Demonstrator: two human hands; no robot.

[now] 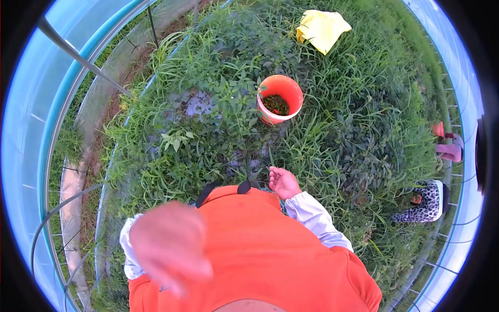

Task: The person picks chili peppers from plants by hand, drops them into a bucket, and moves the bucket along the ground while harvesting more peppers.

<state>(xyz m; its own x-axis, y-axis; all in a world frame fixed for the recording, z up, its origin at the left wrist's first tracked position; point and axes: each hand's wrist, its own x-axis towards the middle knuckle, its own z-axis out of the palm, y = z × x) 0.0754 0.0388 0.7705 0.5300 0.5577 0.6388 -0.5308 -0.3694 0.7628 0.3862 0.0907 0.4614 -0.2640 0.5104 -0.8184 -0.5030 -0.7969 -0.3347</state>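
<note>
My left hand [169, 239] is raised in front of my orange top, close to the camera and smeared by motion, so its fingers are unclear. Lower down and ahead, my right hand [283, 183] is beside the hem of the top, over green leaves. Its fingers are curled in, and what they hold, if anything, does not show. Leafy plants [234, 99] with grass among them grow in front of both hands. A red-orange bucket [281, 87] with a pale rim stands among them, holding a heap of small dark green pieces and a bit of red at the bottom.
A yellow cloth or bag [323, 30] lies on the grass beyond the bucket. At the right, a person in a spotted top [430, 202] bends into the plants, with another person in pink [450, 150] farther off. Film walls [62, 78] and metal hoops curve around.
</note>
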